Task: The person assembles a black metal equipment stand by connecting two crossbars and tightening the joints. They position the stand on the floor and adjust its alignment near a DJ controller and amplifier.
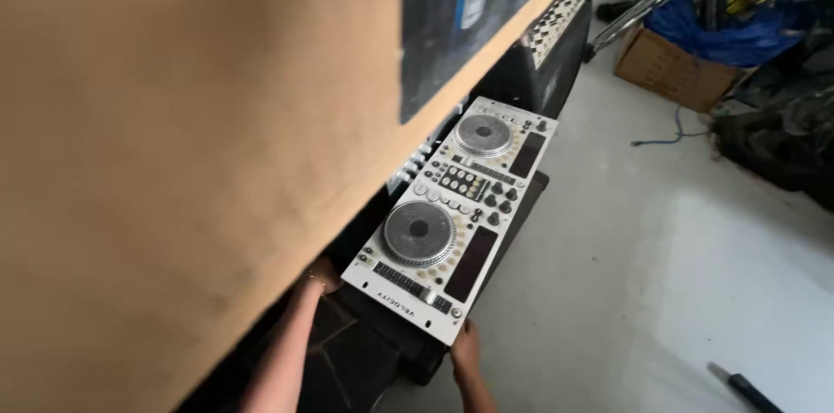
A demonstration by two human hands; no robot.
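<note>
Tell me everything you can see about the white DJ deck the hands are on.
The DJ deck is a long white panel, probably metal or plastic, with two round silver platters, two dark rectangular panels, and rows of small knobs and buttons between them. It lies face up, angled diagonally, resting on a black case beside a large cardboard box. The left hand is at its near left corner, partly hidden, and the right hand touches its near right corner. Its face looks slightly grubby.

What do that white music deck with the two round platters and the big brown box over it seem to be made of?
White deck: likely painted metal or hard plastic, matte; its platters look like ridged, shiny metal. Brown box: apparently cardboard, dull tan, with a flat, plain face.
</note>
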